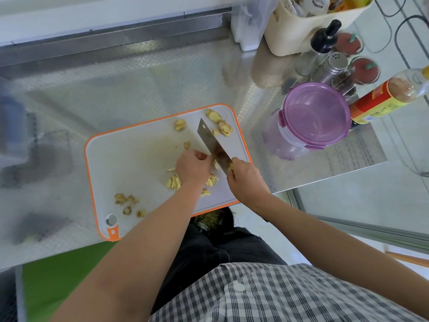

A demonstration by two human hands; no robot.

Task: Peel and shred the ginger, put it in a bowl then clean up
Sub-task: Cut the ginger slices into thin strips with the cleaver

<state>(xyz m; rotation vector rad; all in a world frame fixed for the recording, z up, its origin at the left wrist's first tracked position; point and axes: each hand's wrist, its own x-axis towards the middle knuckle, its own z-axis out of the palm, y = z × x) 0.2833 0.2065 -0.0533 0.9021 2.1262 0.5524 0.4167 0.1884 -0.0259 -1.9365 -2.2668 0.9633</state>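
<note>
A white cutting board with an orange rim lies on the steel counter. My right hand grips the handle of a cleaver, its blade lying across the board's right half. My left hand sits curled beside the blade, fingers bent over a ginger piece that is mostly hidden. Cut ginger strips lie around that hand. Ginger chunks rest at the board's far right corner, and peel scraps lie near its front left.
A purple-lidded plastic container stands right of the board. Behind it are a sauce bottle, shakers, jars and a cream caddy. The counter's front edge runs just under the board. Blurred shapes lie at the left.
</note>
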